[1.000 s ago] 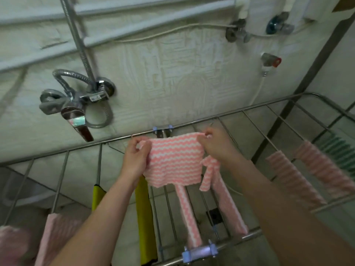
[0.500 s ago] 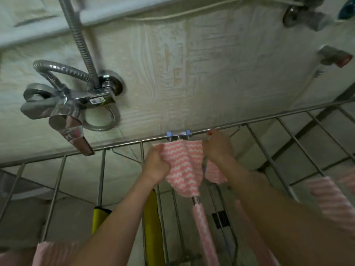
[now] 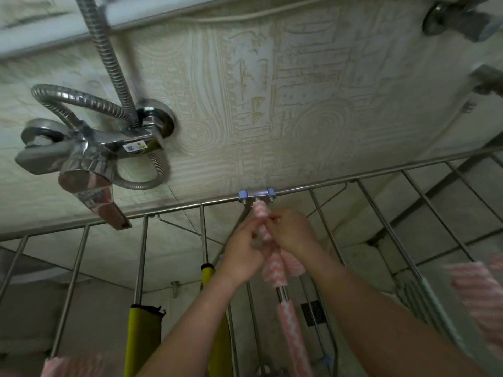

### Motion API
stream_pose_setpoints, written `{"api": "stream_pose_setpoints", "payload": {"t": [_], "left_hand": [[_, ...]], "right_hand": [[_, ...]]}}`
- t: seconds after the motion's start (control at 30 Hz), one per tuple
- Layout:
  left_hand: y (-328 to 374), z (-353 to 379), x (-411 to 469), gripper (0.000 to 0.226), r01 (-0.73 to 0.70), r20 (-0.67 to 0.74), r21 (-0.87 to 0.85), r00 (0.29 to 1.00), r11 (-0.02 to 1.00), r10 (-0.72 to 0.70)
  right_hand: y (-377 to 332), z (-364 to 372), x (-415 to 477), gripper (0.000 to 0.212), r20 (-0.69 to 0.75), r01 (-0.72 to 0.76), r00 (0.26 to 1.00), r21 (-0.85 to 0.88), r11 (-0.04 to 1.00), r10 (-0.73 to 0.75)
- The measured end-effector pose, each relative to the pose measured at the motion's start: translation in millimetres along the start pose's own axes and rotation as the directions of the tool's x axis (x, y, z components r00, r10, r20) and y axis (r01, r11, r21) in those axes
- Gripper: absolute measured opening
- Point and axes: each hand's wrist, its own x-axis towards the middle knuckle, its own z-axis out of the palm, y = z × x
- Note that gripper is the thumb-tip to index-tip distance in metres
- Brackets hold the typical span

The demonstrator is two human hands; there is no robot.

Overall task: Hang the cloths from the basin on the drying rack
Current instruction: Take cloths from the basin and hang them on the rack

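Your hands cover the middle of the pink-and-white zigzag cloth [image 3: 273, 270]. It is bunched narrow along a central rod of the drying rack [image 3: 141, 257], just below the far rail. Your left hand [image 3: 242, 254] and right hand [image 3: 292, 235] both pinch it.

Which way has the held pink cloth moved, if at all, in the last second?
Yes. The cloth was spread wide under the blue clips; now it lies folded narrow over the rod below them, left hand and right hand pinching it.
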Motion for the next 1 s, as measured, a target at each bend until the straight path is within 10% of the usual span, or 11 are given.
{"api": "stream_pose_setpoints", "payload": {"t": [0.27, 0.43, 0.53, 0.8, 1.0], "left_hand": [[-10, 10, 10, 0.069, -0.003, -0.007, 0.128, 1.000, 0.992, 0.004], [22, 0, -13, 0.027, -0.020, -0.080, -0.165, 0.997, 0.986, 0.006], [52, -1, -36, 0.025, -0.021, 0.101, -0.344, 0.993, 0.939, 0.060], [77, 4, -63, 0.015, -0.018, 0.104, -0.378, 0.993, 0.925, 0.061], [94, 15, -85, 0.010, -0.187, -0.146, -0.298, 0.978, 0.936, 0.149]], "right_hand": [[-2, -29, -13, 0.018, -0.005, -0.094, 0.995, 0.328, 0.940, 0.101], [1, -78, -47, 0.010, 0.264, -0.295, 0.955, 0.894, 0.337, 0.135], [1, -90, -70, 0.004, 0.332, -0.334, 0.942, 0.938, 0.090, 0.046], [6, -97, -111, 0.027, 0.280, -0.289, 0.955, 0.953, -0.089, -0.094], [4, -106, -146, 0.034, 0.180, -0.195, 0.980, 0.957, -0.217, -0.086]]}}
